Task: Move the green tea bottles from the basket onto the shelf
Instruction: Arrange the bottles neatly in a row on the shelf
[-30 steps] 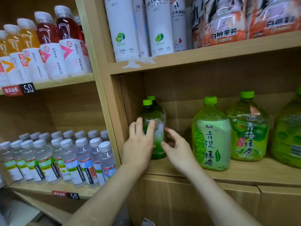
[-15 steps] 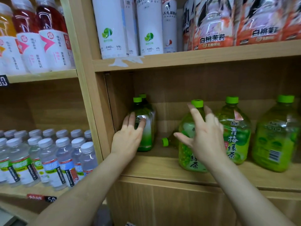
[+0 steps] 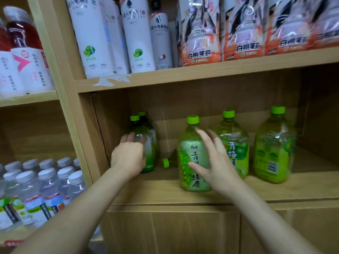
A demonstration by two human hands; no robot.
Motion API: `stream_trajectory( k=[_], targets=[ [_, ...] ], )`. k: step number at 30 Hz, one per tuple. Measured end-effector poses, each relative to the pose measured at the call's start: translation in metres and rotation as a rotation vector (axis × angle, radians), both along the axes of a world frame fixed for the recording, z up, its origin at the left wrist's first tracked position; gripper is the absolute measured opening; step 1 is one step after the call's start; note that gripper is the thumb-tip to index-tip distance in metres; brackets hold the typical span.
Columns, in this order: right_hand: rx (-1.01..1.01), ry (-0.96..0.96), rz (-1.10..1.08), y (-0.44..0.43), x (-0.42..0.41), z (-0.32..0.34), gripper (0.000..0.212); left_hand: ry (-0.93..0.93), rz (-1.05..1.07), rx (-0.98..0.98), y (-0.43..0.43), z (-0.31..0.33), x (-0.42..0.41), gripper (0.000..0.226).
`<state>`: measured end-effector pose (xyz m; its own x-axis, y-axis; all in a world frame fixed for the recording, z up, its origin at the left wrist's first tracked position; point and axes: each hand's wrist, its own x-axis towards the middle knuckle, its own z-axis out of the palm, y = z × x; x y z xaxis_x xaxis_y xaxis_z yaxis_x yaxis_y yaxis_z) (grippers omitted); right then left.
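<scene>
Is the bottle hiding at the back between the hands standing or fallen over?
Fallen over: the bottle lies sideways, its cap pointing left.

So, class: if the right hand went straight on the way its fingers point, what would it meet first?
The right hand would probably meet the large pale-labelled green tea bottle just ahead; depth leaves contact unclear.
</scene>
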<state>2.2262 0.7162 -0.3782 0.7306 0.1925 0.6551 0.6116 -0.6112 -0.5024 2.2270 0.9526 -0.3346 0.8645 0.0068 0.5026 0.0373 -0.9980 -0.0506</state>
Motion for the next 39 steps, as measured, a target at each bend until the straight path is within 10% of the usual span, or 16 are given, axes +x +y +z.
stream_trajectory(
  k=[4,7,16,28,33,39],
  targets=[
    [0.332,-0.139,-0.117,-0.042,-0.007,0.005,0.059,-0.019,-0.413,-0.712,-0.047,-0.004,-0.015,0.081],
    [0.341,-0.016,-0.225,-0.067,0.003,0.014,0.077,0.064,-0.548,-0.857,-0.089,-0.015,-0.012,0.113],
    [0.117,0.297,-0.264,-0.067,0.037,0.038,0.101,-0.13,-0.357,-0.781,-0.092,-0.026,0.003,0.107],
    [0.034,0.204,-0.452,-0.035,0.017,0.012,0.115,-0.267,-0.017,-0.416,-0.047,-0.016,-0.026,0.096],
    [-0.054,0.062,-0.638,-0.029,0.02,0.005,0.11,-0.537,-0.224,-0.099,-0.09,-0.027,-0.035,0.08],
    [-0.157,-0.04,-0.783,-0.052,0.023,0.004,0.11,0.262,-0.128,-0.086,-0.135,-0.024,0.034,0.088]
  ],
)
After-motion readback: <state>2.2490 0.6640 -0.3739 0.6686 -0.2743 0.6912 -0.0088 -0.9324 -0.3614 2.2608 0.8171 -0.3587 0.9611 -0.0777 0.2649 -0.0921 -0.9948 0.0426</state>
